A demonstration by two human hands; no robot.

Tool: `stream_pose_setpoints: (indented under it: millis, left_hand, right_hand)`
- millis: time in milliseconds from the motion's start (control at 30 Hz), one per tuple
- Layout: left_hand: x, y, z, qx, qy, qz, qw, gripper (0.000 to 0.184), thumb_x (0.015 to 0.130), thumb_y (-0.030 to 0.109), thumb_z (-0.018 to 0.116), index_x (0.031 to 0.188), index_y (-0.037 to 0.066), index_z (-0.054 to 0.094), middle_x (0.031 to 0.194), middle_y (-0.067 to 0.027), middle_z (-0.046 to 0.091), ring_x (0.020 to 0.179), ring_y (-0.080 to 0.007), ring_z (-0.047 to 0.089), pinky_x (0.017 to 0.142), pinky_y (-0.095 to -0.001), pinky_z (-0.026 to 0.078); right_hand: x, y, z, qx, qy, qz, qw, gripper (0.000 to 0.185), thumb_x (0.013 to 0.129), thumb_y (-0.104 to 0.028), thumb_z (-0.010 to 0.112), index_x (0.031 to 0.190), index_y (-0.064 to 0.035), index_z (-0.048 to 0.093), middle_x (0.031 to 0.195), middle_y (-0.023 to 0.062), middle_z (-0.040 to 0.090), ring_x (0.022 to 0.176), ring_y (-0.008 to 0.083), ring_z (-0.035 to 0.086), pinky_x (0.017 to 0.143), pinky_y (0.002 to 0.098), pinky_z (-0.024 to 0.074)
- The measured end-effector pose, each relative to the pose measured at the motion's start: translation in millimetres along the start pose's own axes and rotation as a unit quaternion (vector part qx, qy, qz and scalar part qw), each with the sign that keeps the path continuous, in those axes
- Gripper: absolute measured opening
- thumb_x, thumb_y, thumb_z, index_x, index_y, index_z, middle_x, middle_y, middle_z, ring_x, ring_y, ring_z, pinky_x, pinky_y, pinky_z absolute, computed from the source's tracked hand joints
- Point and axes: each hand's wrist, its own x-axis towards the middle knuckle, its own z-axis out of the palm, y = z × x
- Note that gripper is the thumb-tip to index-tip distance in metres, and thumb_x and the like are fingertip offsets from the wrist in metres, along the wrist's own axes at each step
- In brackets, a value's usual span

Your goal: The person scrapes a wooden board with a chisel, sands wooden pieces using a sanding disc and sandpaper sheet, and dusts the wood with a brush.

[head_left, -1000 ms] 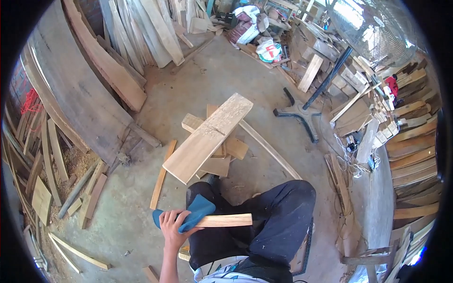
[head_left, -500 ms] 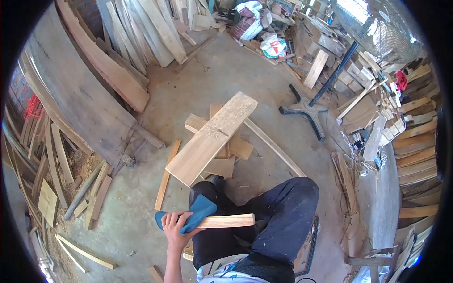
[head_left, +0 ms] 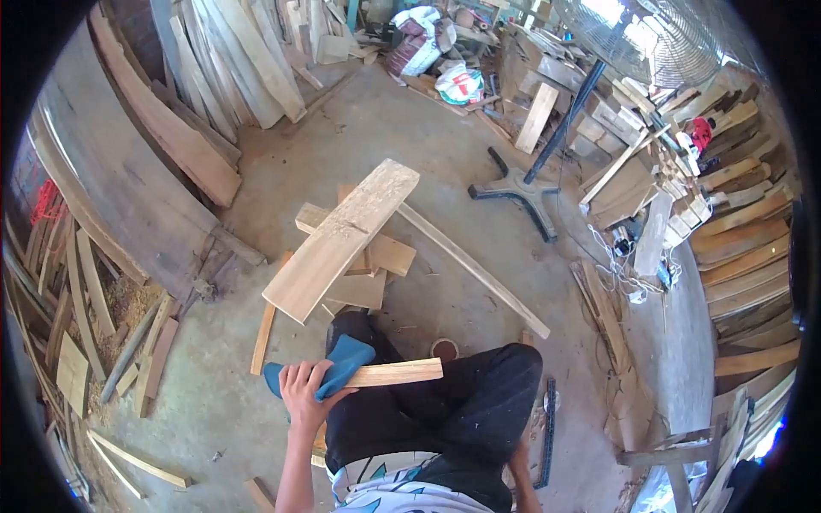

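My left hand (head_left: 305,393) is closed round a blue cloth-like piece (head_left: 346,363) wrapped over one end of a short pale wood strip (head_left: 396,373). The strip's bare end points right, above my dark-trousered lap. A strip of bare skin (head_left: 522,479) shows beside my thigh at the lower right; whether it is arm or leg is unclear, and no right-hand fingers can be made out. Beyond my knees a wide board (head_left: 338,248), strewn with shavings, lies tilted over smaller wood blocks (head_left: 392,255).
A long thin strip (head_left: 475,269) slants right of the board. A fan's dark base (head_left: 517,192) stands farther off. Large planks (head_left: 128,171) lean at left, with offcuts (head_left: 73,372) below. Cables (head_left: 629,261) and stacked curved boards (head_left: 744,256) are at right.
The view has shifted, so most things appear farther left. Skin beside my thigh and a round reddish-brown object between my knees now show. My left hand keeps its hold on the cloth and strip.
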Motion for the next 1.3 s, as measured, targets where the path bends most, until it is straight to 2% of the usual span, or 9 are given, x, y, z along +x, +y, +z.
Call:
stream_pose_setpoints:
  millis: [133, 433, 533, 667, 767, 867, 1000, 1167, 1300]
  left_hand:
    - [-1, 7, 0, 0.061, 0.001, 0.048, 0.997, 0.057, 0.061, 0.055, 0.085, 0.099, 0.016, 0.068, 0.090, -0.0014, 0.064, 0.087, -0.0244, 0.062, 0.083, -0.0409, 0.042]
    - [16, 29, -50, 0.091, -0.083, 0.061, 0.991, 0.055, 0.057, 0.059, 0.084, 0.085, 0.013, 0.072, 0.078, -0.0018, 0.068, 0.076, -0.0253, 0.066, 0.072, -0.0391, 0.047]
    - [0, 9, -35, 0.081, -0.175, -0.031, 0.981, 0.045, 0.073, 0.054, 0.079, 0.086, 0.011, 0.073, 0.079, -0.0049, 0.069, 0.076, -0.0288, 0.067, 0.074, -0.0426, 0.048]
    - [-11, -20, -3, 0.057, -0.002, 0.046, 0.997, 0.026, 0.091, 0.036, 0.070, 0.089, 0.010, 0.073, 0.077, -0.0123, 0.069, 0.075, -0.0343, 0.067, 0.071, -0.0457, 0.049]
    - [-26, -24, 2, 0.079, -0.098, -0.194, 0.973, 0.028, 0.094, 0.033, 0.068, 0.095, 0.006, 0.072, 0.077, -0.0190, 0.066, 0.076, -0.0390, 0.066, 0.069, -0.0474, 0.049]
    - [-44, -36, 26, -0.075, 0.216, -0.261, 0.938, 0.032, 0.103, 0.027, 0.059, 0.094, -0.003, 0.068, 0.071, -0.0161, 0.064, 0.062, -0.0265, 0.058, 0.062, -0.0391, 0.045]
    - [-47, -14, -19, -0.212, 0.191, -0.289, 0.914, 0.031, 0.105, 0.024, 0.052, 0.098, 0.000, 0.070, 0.076, -0.0136, 0.067, 0.066, -0.0237, 0.060, 0.064, -0.0343, 0.047]
    - [-41, 16, -52, 0.002, -0.021, -0.064, 0.998, 0.022, 0.084, 0.006, 0.071, 0.106, 0.007, 0.073, 0.109, -0.0119, 0.075, 0.098, -0.0330, 0.073, 0.079, -0.0387, 0.055]
    - [-42, 44, -31, 0.054, -0.189, -0.055, 0.979, 0.046, 0.078, 0.033, 0.080, 0.122, 0.021, 0.073, 0.138, -0.0069, 0.061, 0.107, -0.0312, 0.057, 0.092, -0.0427, 0.049]
  right_hand:
    - [58, -114, -54, 0.022, 0.242, -0.117, 0.963, 0.030, 0.103, -0.020, 0.053, 0.120, 0.0027, 0.063, 0.115, 0.0214, 0.069, 0.102, 0.0386, 0.067, 0.091, 0.0463, 0.0521]
    - [47, -308, 0, 0.288, -0.283, -0.413, 0.816, 0.076, 0.085, -0.030, 0.081, 0.143, 0.0012, 0.043, 0.140, 0.0202, 0.053, 0.128, 0.0282, 0.054, 0.108, 0.0383, 0.0419]
    - [41, -305, 51, 0.379, -0.334, -0.241, 0.828, 0.066, 0.092, -0.034, 0.074, 0.140, 0.0024, 0.045, 0.131, 0.0185, 0.059, 0.114, 0.0260, 0.061, 0.102, 0.0371, 0.0465]
    - [51, -299, 81, 0.400, -0.390, -0.219, 0.800, 0.055, 0.103, -0.038, 0.059, 0.138, 0.0019, 0.047, 0.123, 0.0134, 0.062, 0.106, 0.0178, 0.062, 0.088, 0.0326, 0.0550]
    - [49, -290, 88, 0.451, -0.447, -0.147, 0.758, 0.054, 0.105, -0.041, 0.054, 0.137, 0.0017, 0.047, 0.121, 0.0148, 0.062, 0.102, 0.0193, 0.066, 0.077, 0.0320, 0.0599]
    - [55, -283, 89, 0.477, -0.481, -0.097, 0.729, 0.052, 0.106, -0.041, 0.051, 0.136, 0.0016, 0.047, 0.121, 0.0147, 0.061, 0.099, 0.0204, 0.068, 0.072, 0.0336, 0.0616]
    - [59, -276, 91, 0.484, -0.552, -0.024, 0.678, 0.053, 0.106, -0.039, 0.051, 0.140, -0.0001, 0.042, 0.127, 0.0138, 0.061, 0.106, 0.0198, 0.067, 0.071, 0.0321, 0.0608]
    - [56, -281, 101, 0.448, -0.441, -0.165, 0.760, 0.071, 0.106, -0.036, 0.051, 0.159, -0.0029, 0.017, 0.156, 0.0160, 0.037, 0.144, 0.0216, 0.036, 0.116, 0.0339, 0.0328]
    - [57, -282, 94, 0.402, -0.481, -0.181, 0.758, 0.078, 0.107, -0.029, 0.051, 0.163, -0.0068, 0.001, 0.166, 0.0116, 0.017, 0.153, 0.0195, 0.015, 0.123, 0.0317, 0.0144]
